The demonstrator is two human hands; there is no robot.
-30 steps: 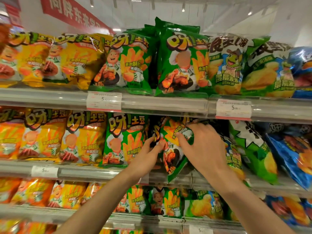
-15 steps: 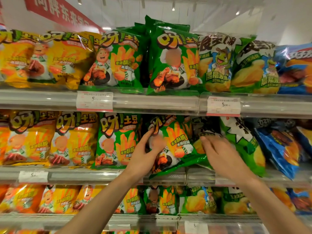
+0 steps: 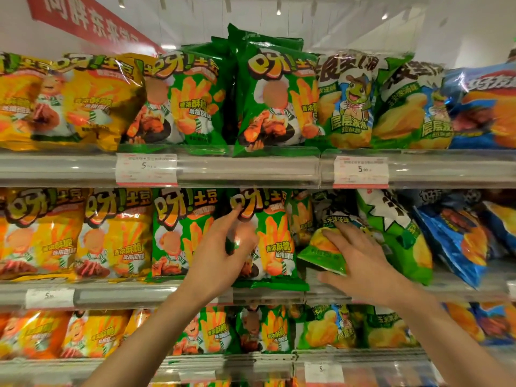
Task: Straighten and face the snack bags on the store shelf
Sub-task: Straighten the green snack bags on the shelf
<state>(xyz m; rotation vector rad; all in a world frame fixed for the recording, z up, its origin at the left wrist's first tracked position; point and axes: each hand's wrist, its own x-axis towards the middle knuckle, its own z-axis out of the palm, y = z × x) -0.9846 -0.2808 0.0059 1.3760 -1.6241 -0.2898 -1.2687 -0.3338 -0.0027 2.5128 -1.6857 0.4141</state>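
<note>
Store aisle, clear-fronted shelves (image 3: 245,169) stacked with chip bags. On the middle shelf the left hand (image 3: 220,255) grips the green fries bag (image 3: 272,241), upright and facing out; right hand (image 3: 360,261) lies fingers-spread on a tilted green bag (image 3: 321,247) beside it.

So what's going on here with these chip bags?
A person is tidying the middle shelf of a snack display. The left hand holds the left edge of a green fries bag, which now stands upright and faces front. The right hand rests on a tilted green bag beside it, which is not yet straightened. The blue bags further right lean too.
</note>
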